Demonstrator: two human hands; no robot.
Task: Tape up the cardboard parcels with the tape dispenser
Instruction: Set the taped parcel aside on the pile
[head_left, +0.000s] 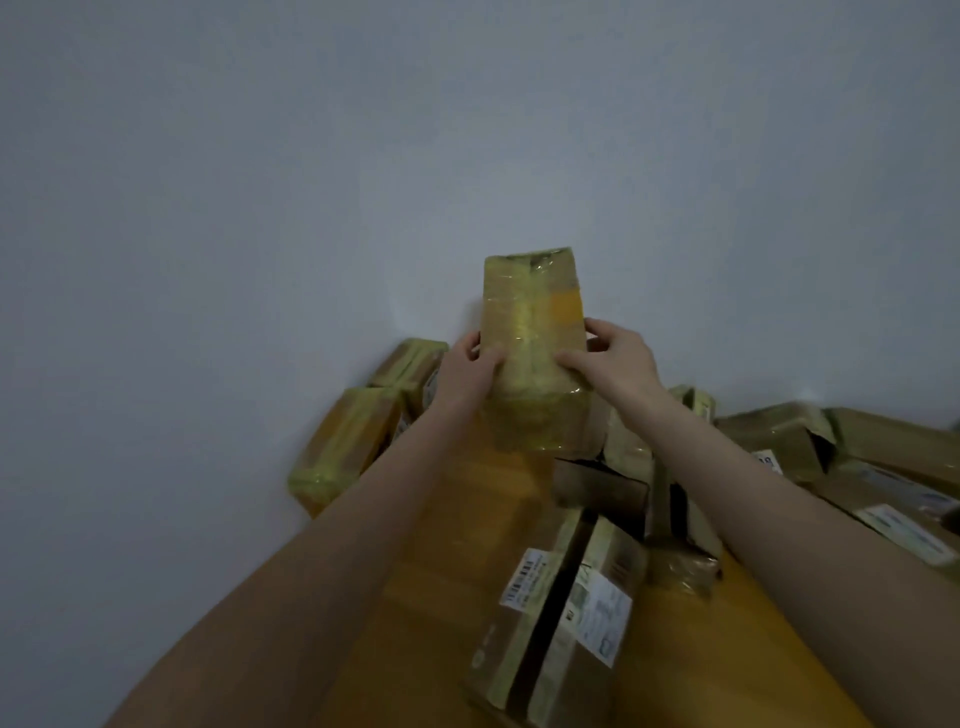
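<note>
A tall cardboard parcel (531, 312) wrapped in shiny clear tape stands upright in front of the pale wall, held up over the wooden table (457, 519). My left hand (467, 371) grips its left edge, thumb on the near face. My right hand (610, 358) grips its right edge, fingers curled round the side. No tape dispenser shows in this view.
Taped parcels (345, 447) lie stacked against the wall on the left. A parcel with printed labels (566, 618) lies on the table near me. More cardboard boxes (831, 457) with labels are piled on the right. The table's left edge runs diagonally below my left forearm.
</note>
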